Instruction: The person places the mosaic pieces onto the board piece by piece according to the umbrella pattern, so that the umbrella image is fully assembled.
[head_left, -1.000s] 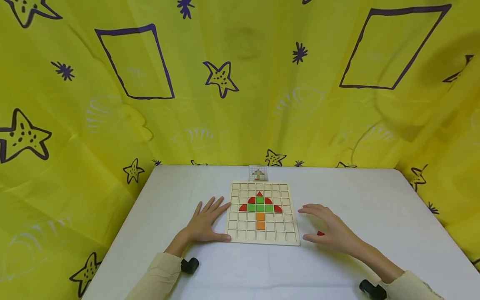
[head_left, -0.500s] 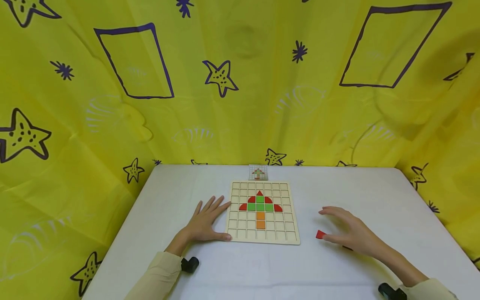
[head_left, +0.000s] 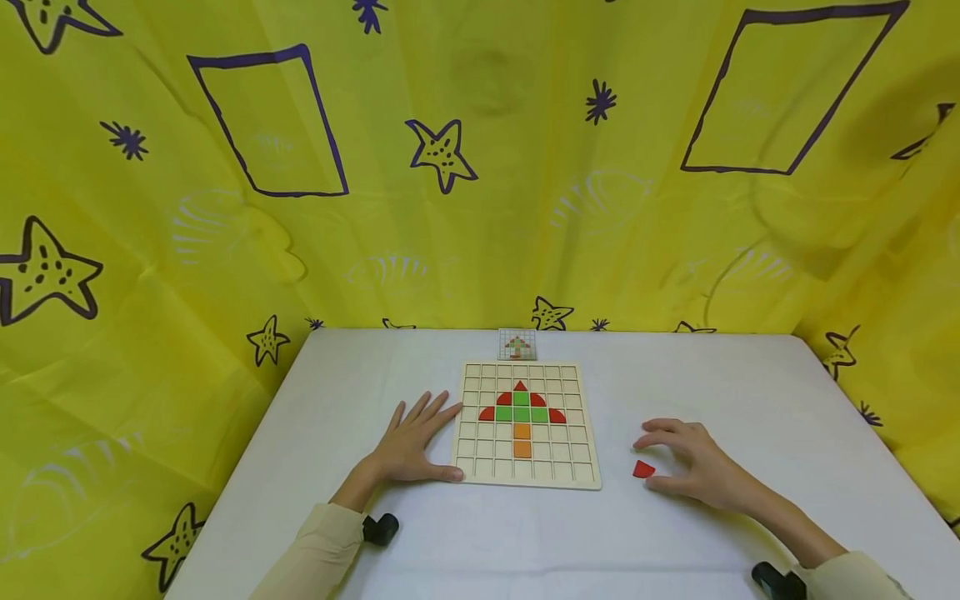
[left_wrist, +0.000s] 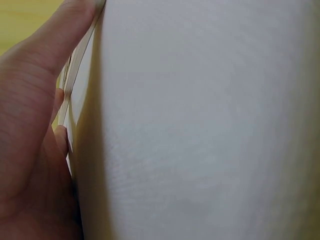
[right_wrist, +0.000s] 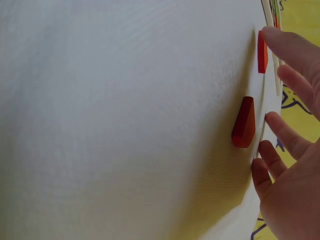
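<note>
A square wooden grid board [head_left: 480, 467] lies on the table, filled in part with red, green and orange tiles in a tree-like shape. My left hand [head_left: 411, 448] lies spread at its left side, thumb and index fingertip at the edge. To the board's right, a red quarter-round tile [head_left: 643, 469] lies on the table, close by the thumb and fingertips of my right hand [head_left: 693, 462], which are apart. The right wrist view shows a second red tile [right_wrist: 244, 122] below the hand; the hand hides it from the head view.
A small pattern card [head_left: 517, 344] with a similar tree picture lies behind the board. The white table [head_left: 360, 367] meets a yellow curtain [head_left: 495, 250] at its back and sides. Black wrist cameras [head_left: 380, 530] are worn on both forearms.
My right hand has moved right, away from the board, to the loose red tile, and its fingers have drawn in a little. The left hand has stayed in place.
</note>
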